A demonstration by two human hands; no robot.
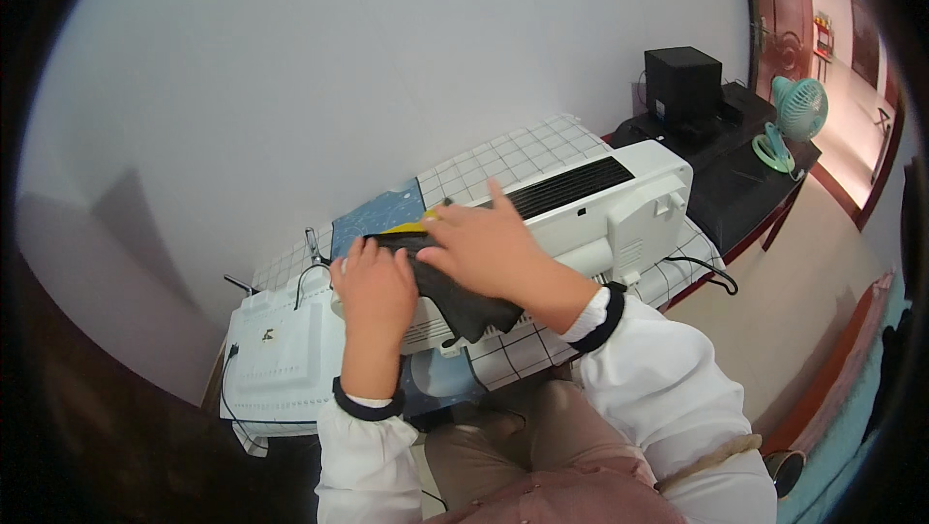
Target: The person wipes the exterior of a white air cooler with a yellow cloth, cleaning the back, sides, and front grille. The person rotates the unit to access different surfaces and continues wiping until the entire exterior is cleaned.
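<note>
A long white appliance (591,254) with a black slatted grille (573,183) along its top lies across the table in front of me. A dark cloth (464,299) drapes over its left part and hangs down the near side. My left hand (376,292) rests at the appliance's left end, against the cloth's edge; whether it grips anything is unclear. Over the cloth lies my right hand (488,252), slightly blurred, its fingers spread and little finger raised. Behind the cloth shows a strip of yellow material (406,227), partly hidden by the right hand.
A white panel-like device (283,357) with a black cable lies at the left. Beneath is a grid-patterned tablecloth (508,157) and a blue mat (381,208). At right, a black table (740,194) holds a black box (682,85) and a green fan (798,110). A black cord (715,273) hangs beside the appliance.
</note>
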